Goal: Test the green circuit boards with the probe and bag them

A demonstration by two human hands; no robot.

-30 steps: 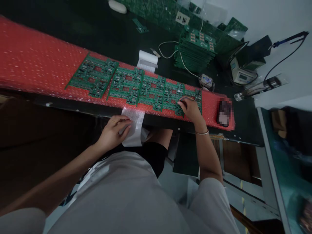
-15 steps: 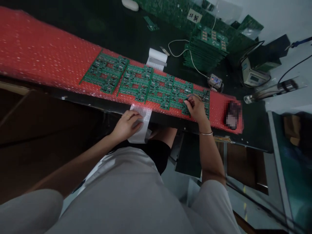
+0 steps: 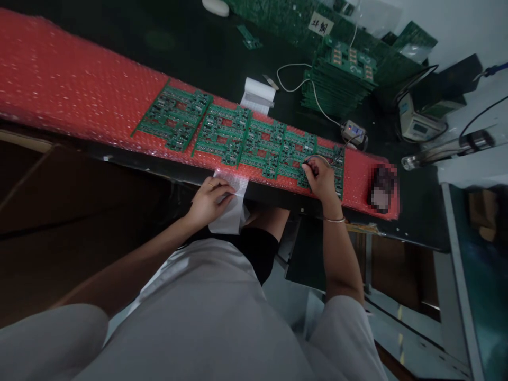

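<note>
Five green circuit boards (image 3: 261, 149) lie in a row on red bubble wrap (image 3: 79, 74), which runs along the near edge of a dark table (image 3: 190, 50). The person's right hand (image 3: 321, 180) is over the boards at the right end, its fingers closed in a pinch on a thin lead (image 3: 342, 150) that runs toward a small grey box (image 3: 353, 132) just beyond the wrap. The left hand (image 3: 210, 203) rests on a white strip (image 3: 232, 214) hanging over the near edge; whether its bent fingers grip it cannot be told.

On the far side are a white roll (image 3: 259, 88), a looping white cable (image 3: 291, 64) and, farther right, a tall stack of green boards (image 3: 337, 79). A meter (image 3: 420, 124) and a clear tube (image 3: 432, 155) stand at the right.

The right hand hides part of the boards beneath it and the lead's tip. A dark object (image 3: 381, 189) at the wrap's right end is blurred into blocks; a white rounded thing (image 3: 215, 7) is cut off by the top edge.
</note>
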